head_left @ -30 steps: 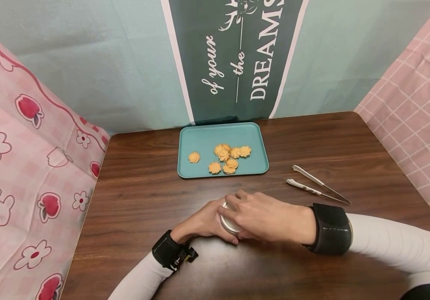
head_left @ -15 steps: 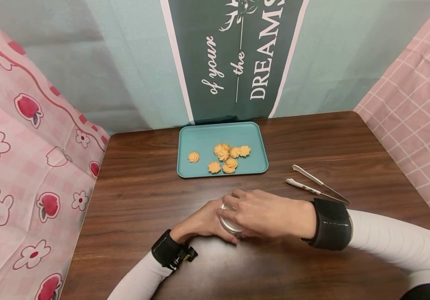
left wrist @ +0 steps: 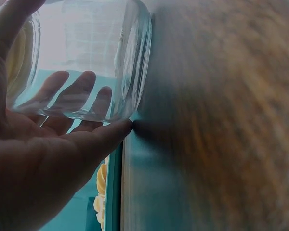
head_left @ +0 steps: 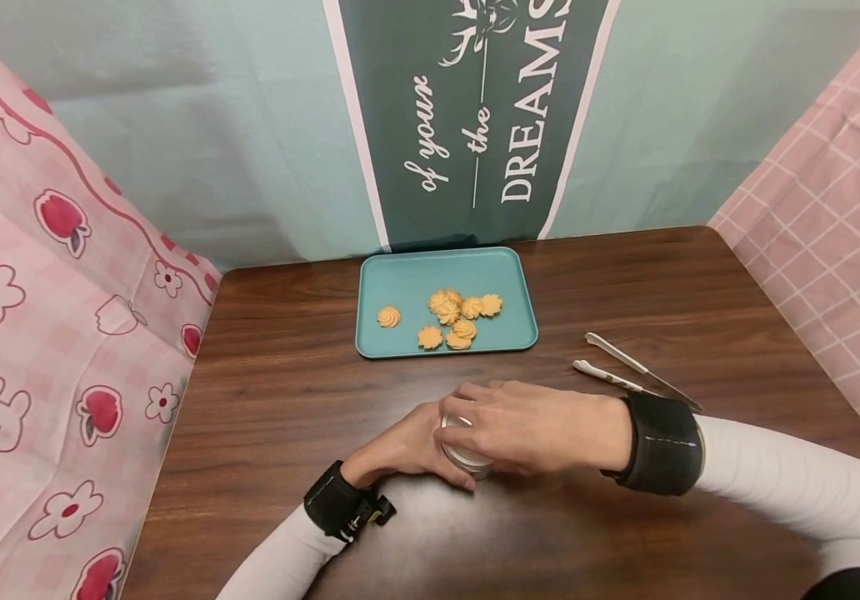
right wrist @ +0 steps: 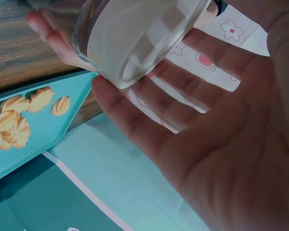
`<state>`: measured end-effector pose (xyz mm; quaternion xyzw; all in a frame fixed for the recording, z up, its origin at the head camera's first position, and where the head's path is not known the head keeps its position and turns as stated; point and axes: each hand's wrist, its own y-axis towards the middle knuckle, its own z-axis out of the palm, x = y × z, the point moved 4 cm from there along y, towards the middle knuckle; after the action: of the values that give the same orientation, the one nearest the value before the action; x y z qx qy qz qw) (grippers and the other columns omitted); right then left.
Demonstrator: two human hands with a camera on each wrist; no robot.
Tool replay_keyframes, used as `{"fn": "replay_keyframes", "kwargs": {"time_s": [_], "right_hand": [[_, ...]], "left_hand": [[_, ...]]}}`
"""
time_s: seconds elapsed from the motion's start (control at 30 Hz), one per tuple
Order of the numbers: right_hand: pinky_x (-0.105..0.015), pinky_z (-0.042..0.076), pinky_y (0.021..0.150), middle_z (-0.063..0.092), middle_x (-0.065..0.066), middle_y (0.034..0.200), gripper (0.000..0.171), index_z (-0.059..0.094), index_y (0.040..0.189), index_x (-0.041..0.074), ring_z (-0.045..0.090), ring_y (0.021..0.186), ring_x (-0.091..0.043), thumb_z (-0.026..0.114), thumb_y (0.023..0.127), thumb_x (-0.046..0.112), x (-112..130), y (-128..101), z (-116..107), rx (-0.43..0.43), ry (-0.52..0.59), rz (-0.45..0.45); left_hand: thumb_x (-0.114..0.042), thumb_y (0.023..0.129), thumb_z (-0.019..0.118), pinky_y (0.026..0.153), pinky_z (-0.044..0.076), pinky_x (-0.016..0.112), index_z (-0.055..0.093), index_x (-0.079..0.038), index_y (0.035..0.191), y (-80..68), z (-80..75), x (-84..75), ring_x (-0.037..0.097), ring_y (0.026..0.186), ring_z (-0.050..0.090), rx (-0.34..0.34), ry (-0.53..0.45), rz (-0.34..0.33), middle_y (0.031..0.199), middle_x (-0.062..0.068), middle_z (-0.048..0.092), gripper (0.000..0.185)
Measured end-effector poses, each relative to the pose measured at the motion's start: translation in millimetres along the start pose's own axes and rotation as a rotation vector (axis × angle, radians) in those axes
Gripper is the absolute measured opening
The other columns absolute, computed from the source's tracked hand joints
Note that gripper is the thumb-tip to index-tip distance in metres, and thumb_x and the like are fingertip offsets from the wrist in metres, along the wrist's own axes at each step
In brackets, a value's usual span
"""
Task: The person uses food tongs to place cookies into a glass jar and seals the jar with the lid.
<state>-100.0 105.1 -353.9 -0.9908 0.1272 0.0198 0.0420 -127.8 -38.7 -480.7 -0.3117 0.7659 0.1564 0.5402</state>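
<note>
A clear glass jar (left wrist: 82, 48) stands upright on the table, and I see nothing inside its lower part. My left hand (head_left: 417, 442) grips its side, thumb on the near side and fingers around the far side. On top sits a round pale lid (head_left: 467, 457) with a shiny edge. My right hand (head_left: 538, 427) reaches over from the right and holds this lid with its fingers bent around the rim. Most of the jar is hidden by both hands in the head view.
Behind the hands lies a teal tray (head_left: 400, 271) with several piped cookies (head_left: 448, 310). At the right is a V-shaped tool like tongs (head_left: 617, 354), white at its two ends, partly behind the right wrist strap. Fabric (head_left: 272, 167) hangs along the table's back and sides.
My right hand has turned slightly on the lid, its fingers shifting a little to the left and its wrist rising slightly in the head view. The left hand stays in place around the jar.
</note>
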Motion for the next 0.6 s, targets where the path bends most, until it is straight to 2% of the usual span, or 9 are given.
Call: {"fn": "replay_keyframes", "kwargs": {"time_s": [0.27,0.43,0.6], "right_hand": [[-0.033,0.058,0.086,0.058,0.002,0.125,0.059,0.064,0.127,0.023,0.056,0.117,-0.018,0.092,0.075,0.016,-0.7,1.2,0.2,0.029,0.031,-0.034],[-0.033,0.057,0.081,0.058,0.004,0.125,0.057,0.063,0.122,0.026,0.057,0.116,-0.016,0.090,0.074,0.012,-0.4,2.4,0.1,0.025,0.033,-0.058],[-0.033,0.054,0.084,0.058,0.005,0.121,0.051,0.064,0.123,0.026,0.058,0.116,-0.014,0.085,0.079,0.011,0.4,2.7,-0.9,0.009,-0.013,-0.088]], "left_hand": [[-0.024,0.069,0.102,0.091,0.057,0.027,0.059,-0.018,0.138,-0.3,0.9,0.9,0.006,0.104,0.066,-0.007,-0.002,-0.001,0.120,-0.010,0.067,0.082],[-0.024,0.070,0.102,0.091,0.058,0.027,0.056,-0.018,0.141,-1.4,0.9,0.5,0.007,0.104,0.066,-0.005,-0.015,-0.007,0.121,-0.010,0.067,0.085],[-0.025,0.070,0.102,0.093,0.056,0.027,0.055,-0.017,0.144,-0.5,-0.7,-0.2,0.006,0.105,0.065,0.011,0.004,0.016,0.123,-0.010,0.067,0.088]]}}
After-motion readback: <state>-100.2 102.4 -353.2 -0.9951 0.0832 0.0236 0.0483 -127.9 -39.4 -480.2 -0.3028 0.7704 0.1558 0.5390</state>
